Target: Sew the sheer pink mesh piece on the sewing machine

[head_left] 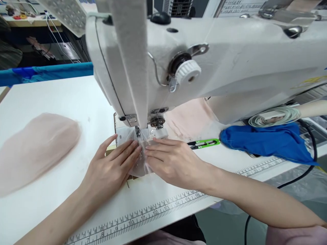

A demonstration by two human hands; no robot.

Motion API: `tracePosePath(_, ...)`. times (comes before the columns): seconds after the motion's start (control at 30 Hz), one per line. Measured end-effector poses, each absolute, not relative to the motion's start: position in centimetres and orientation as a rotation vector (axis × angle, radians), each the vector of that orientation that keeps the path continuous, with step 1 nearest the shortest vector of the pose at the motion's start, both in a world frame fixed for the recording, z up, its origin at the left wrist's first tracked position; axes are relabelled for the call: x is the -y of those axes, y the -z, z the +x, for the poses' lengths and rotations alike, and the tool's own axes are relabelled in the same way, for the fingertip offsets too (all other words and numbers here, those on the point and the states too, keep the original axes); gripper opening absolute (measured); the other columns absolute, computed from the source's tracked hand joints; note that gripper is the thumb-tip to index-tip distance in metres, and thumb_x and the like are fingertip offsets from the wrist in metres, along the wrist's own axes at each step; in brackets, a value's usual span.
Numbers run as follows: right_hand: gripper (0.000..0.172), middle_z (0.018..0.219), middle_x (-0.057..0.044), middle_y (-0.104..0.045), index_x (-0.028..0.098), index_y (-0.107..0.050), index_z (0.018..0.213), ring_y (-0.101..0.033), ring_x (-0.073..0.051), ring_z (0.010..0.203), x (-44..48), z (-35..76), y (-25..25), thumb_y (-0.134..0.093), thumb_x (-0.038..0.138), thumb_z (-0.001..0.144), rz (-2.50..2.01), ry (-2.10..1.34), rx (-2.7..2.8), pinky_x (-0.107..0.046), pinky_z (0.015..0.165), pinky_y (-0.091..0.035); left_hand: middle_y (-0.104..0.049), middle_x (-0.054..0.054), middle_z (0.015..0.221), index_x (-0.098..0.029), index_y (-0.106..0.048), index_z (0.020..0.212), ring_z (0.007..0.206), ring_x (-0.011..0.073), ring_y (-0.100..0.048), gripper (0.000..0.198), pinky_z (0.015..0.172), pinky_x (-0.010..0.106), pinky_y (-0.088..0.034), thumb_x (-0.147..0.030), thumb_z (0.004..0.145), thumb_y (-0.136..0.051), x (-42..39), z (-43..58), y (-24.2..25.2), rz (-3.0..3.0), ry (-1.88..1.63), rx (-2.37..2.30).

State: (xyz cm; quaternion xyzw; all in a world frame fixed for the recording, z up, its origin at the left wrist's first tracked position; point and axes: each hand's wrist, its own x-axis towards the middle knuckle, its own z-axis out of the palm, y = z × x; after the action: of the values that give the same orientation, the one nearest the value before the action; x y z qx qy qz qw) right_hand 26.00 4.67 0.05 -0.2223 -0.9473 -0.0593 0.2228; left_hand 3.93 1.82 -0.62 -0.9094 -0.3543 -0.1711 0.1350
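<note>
A sheer, pale piece of fabric (140,166) lies under the presser foot (138,131) of a white sewing machine (230,47). My left hand (111,166) rests flat on the fabric's left side, its fingers stretched toward the foot and the thumb apart. On the right side, my right hand (176,161) presses the fabric, with fingers extended and fingertips close to the seam line. The two hands nearly meet in front of the needle area. Fine detail at the needle is too small to make out.
Pale pink fabric pieces lie at the left (41,146) and behind the needle (191,117). Green thread snips (205,143) sit right of my right hand, near a blue cloth (265,141) and a coiled tape (274,116). A printed ruler (143,217) runs along the table's front edge.
</note>
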Motion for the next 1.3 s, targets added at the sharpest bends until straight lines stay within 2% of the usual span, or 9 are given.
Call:
tracePosePath(0.33, 0.019, 0.087, -0.007, -0.077, 0.012, -0.072, 0.077, -0.072, -0.020, 0.087, -4.7, 25.9, 0.2, -0.057, 0.004, 0.084, -0.602, 0.109, 2.580, -0.037, 0.093, -0.057, -0.067, 0.010, 0.124, -0.013, -0.057, 0.128, 0.114, 0.0226, -0.065, 0.035, 0.119, 0.051, -0.024, -0.014, 0.095, -0.046, -2.0, 3.9, 0.6, -2.609, 0.459, 1.041)
tracePosePath(0.5, 0.020, 0.092, -0.007, -0.077, 0.013, -0.073, 0.080, -0.072, -0.019, 0.089, -4.9, 25.9, 0.2, -0.055, 0.006, 0.087, -0.608, 0.140, 2.597, -0.036, 0.092, -0.058, -0.069, 0.010, 0.121, -0.015, -0.055, 0.129, 0.112, 0.0210, -0.066, 0.034, 0.119, 0.051, -0.024, -0.014, 0.097, -0.043, -2.2, 3.8, 0.7, -2.581, 0.483, 1.065)
tracePosePath(0.87, 0.022, 0.095, -0.006, -0.077, 0.013, -0.072, 0.079, -0.073, -0.017, 0.089, -5.7, 25.5, 0.8, -0.054, 0.003, 0.087, -0.620, 0.255, 2.551, -0.033, 0.093, -0.057, -0.066, 0.012, 0.126, -0.018, -0.054, 0.132, 0.116, 0.0252, -0.063, 0.037, 0.116, 0.061, -0.027, -0.017, 0.096, -0.045, -2.7, 3.7, 0.8, -2.609, 0.540, 1.123)
tracePosePath(1.07, 0.022, 0.101, -0.010, -0.076, 0.010, -0.073, 0.089, -0.071, -0.019, 0.098, -5.4, 25.6, 0.9, -0.052, 0.005, 0.090, -0.568, 0.337, 2.562, -0.035, 0.096, -0.056, -0.070, 0.008, 0.118, -0.016, -0.058, 0.128, 0.110, 0.0209, -0.067, 0.037, 0.120, 0.053, -0.028, -0.010, 0.092, -0.051, -1.3, 4.1, 0.5, -2.620, 0.564, 0.996)
tracePosePath(1.3, 0.023, 0.102, -0.009, -0.076, 0.010, -0.073, 0.093, -0.071, -0.019, 0.098, -5.4, 25.6, 1.0, -0.051, 0.005, 0.091, -0.579, 0.391, 2.569, -0.035, 0.096, -0.056, -0.072, 0.012, 0.114, -0.009, -0.063, 0.120, 0.104, 0.0206, -0.070, 0.030, 0.124, 0.049, -0.019, -0.011, 0.091, -0.054, -1.6, 4.0, 0.3, -2.604, 0.556, 0.963)
